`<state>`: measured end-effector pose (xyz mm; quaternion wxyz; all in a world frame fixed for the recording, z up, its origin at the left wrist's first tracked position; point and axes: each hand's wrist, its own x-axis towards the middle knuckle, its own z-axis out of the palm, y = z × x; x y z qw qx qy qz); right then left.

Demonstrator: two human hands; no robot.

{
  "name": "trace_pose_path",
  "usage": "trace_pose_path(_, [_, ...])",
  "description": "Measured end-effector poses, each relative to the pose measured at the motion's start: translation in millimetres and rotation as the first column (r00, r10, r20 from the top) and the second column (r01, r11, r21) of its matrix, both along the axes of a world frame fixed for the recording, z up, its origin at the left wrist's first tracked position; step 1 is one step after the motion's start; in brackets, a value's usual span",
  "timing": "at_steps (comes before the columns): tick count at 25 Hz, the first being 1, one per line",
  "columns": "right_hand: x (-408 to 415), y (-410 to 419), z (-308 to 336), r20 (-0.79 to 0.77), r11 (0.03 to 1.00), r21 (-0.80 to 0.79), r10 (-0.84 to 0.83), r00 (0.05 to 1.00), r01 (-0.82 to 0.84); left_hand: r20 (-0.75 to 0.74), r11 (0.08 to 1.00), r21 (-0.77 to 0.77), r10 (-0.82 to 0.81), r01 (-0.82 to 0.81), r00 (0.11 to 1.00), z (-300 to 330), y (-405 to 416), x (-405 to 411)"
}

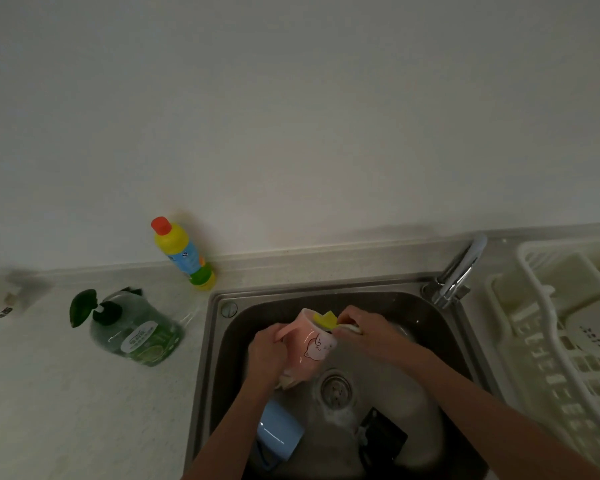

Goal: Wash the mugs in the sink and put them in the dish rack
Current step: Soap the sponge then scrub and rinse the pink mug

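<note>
Left hand [269,355] grips the handle of the pink ceramic mug with a cat drawing [310,344], held tilted over the stainless steel sink [219,327]. Right hand [364,329] pinches a yellow sponge [326,319] at the mug's rim. Light blue mug [279,434] lies on its side in the basin. White plastic dish rack [548,344] sits right of the sink.
</note>
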<state>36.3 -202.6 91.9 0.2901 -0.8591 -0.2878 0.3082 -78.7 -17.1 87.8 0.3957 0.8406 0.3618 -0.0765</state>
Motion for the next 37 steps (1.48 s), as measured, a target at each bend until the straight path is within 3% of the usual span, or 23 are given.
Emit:
trace_pose_path(6, [36, 27, -10, 0.178, 0.989, -0.134, 0.083, 0.98, -0.06, -0.035, 1.0, 0.023, 0.002, -0.001, 0.999, -19, 15, 18])
trace_pose_path(13, [76, 51, -26, 0.319, 0.993, -0.058, -0.076, 0.945, 0.1, -0.053, 0.999, 0.035, -0.016, 0.018, 0.998, -31, 25, 30])
trace_pose_path(18, [96, 69, -41, 0.482, 0.986, 0.005, -0.147, 0.864, 0.165, -0.086, 1.0, 0.008, -0.02, 0.021, 0.996, -38, 28, 37])
trace_pose_path(23, [102, 88, -65, 0.631, 0.996, 0.025, -0.082, 0.772, 0.086, -0.088, 0.999, 0.005, -0.033, 0.033, 0.996, -48, 30, 38])
trace_pose_path(26, [96, 88, -79, 0.592, 0.997, -0.068, 0.006, 0.806, 0.042, -0.076, 0.999, 0.015, -0.029, 0.03, 0.997, -49, 30, 36])
trace_pose_path(35, [75, 66, -72, 0.573, 1.0, -0.02, 0.01, 0.82, 0.002, -0.056, 0.997, 0.04, -0.061, 0.063, 0.997, -49, 35, 31])
trace_pose_path(37, [53, 61, -50, 0.432, 0.999, 0.005, 0.026, 0.902, -0.032, -0.022, 0.997, 0.015, -0.07, 0.071, 0.997, -42, 32, 29])
